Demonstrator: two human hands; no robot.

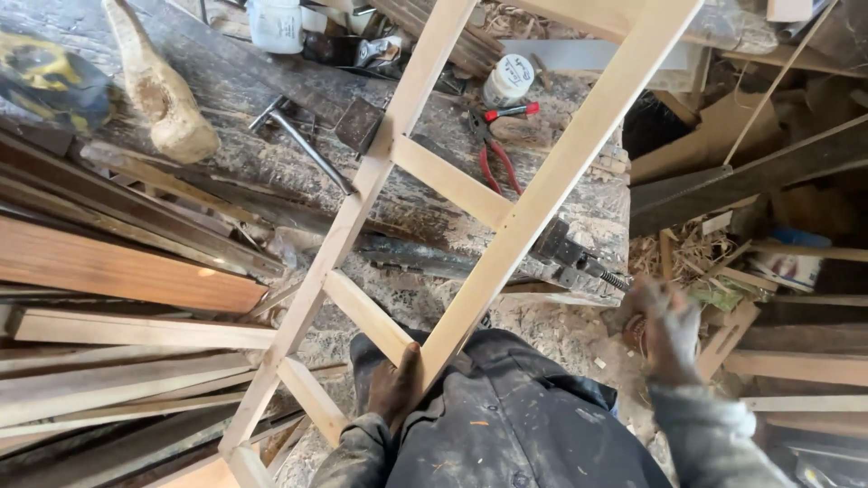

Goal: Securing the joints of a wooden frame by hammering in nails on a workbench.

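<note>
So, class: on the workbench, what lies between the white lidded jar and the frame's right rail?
In the head view, red-handled pliers lie between the white lidded jar and the right rail.

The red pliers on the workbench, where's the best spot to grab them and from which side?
Grab the red pliers by the two long red handles, not the dark metal jaws. The handles point toward the person and lie flat and slightly spread on the workbench, between the two rails of the wooden ladder frame. So probably reach down from above, through the gap between the rungs, and close the fingers round both handles.
</note>
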